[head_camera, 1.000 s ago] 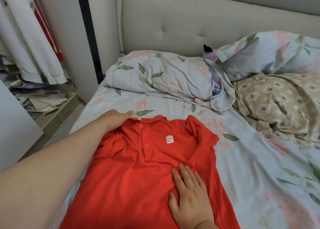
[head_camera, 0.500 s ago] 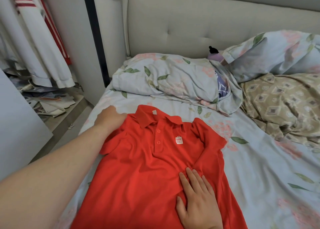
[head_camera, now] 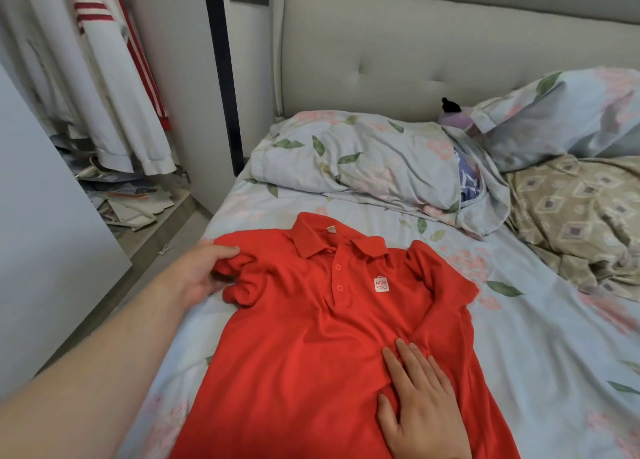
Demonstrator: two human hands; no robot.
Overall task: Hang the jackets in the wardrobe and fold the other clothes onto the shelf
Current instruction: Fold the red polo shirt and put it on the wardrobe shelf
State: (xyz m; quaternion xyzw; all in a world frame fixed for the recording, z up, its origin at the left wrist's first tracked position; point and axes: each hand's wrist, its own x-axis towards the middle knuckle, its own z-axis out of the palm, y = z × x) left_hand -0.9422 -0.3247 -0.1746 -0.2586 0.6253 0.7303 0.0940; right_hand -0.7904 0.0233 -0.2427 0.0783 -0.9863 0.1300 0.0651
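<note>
A red polo shirt [head_camera: 304, 347] lies face-up on the bed [head_camera: 540, 354], collar toward 12 o'clock. The left hand [head_camera: 201, 278] at 9 o'clock pinches its bunched sleeve [head_camera: 239, 278]; the right hand [head_camera: 422, 403] at 5 o'clock presses flat, fingers [head_camera: 412, 361] straight. A hard tug could drag it crooked.

Matt red cloth polo shirt [head_camera: 304, 347]

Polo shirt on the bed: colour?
The polo shirt is plain red, with a small white logo patch on the chest; head view.
</note>
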